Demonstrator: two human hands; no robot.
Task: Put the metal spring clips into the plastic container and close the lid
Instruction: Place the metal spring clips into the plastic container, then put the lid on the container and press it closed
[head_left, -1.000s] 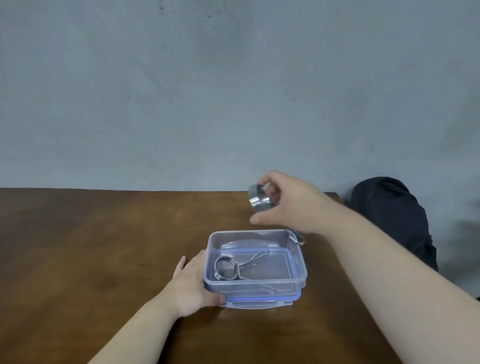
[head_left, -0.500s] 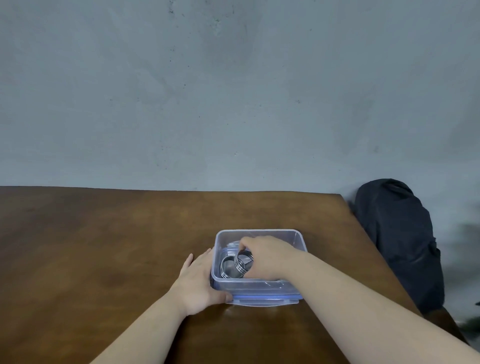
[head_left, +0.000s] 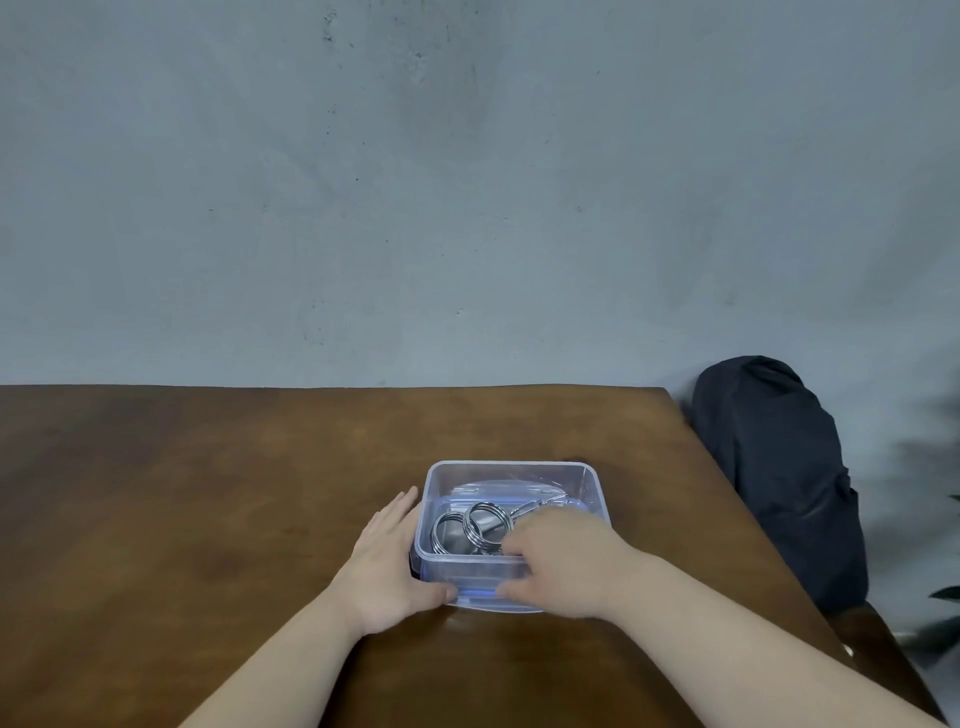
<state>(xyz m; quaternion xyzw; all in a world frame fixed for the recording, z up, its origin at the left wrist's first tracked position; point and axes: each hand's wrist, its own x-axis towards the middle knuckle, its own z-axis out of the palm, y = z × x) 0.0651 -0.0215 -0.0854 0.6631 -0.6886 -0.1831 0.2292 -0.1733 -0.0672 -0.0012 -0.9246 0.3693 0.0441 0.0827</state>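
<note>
A clear plastic container (head_left: 511, 465) stands open on the wooden table (head_left: 208, 493), sitting on top of its blue-rimmed lid (head_left: 475, 601). Inside lie two metal spring clips, one coil (head_left: 484, 521) leaning over the other coil (head_left: 445, 536), with their wire handles pointing right. My left hand (head_left: 387, 561) presses flat against the container's left wall, thumb at the front corner. My right hand (head_left: 563, 558) grips the front right of the container, fingers curled over the rim and thumb low on the front wall by the lid. It hides the clips' handle ends.
A dark bag (head_left: 779, 467) sits on a chair just past the table's right edge. Green leaves (head_left: 948, 592) show at the far right. A grey wall stands behind the table.
My right hand carried a spring clip down into the container, let it go beside the first clip, and drew back to the container's front right rim. My left hand stayed on the left wall.
</note>
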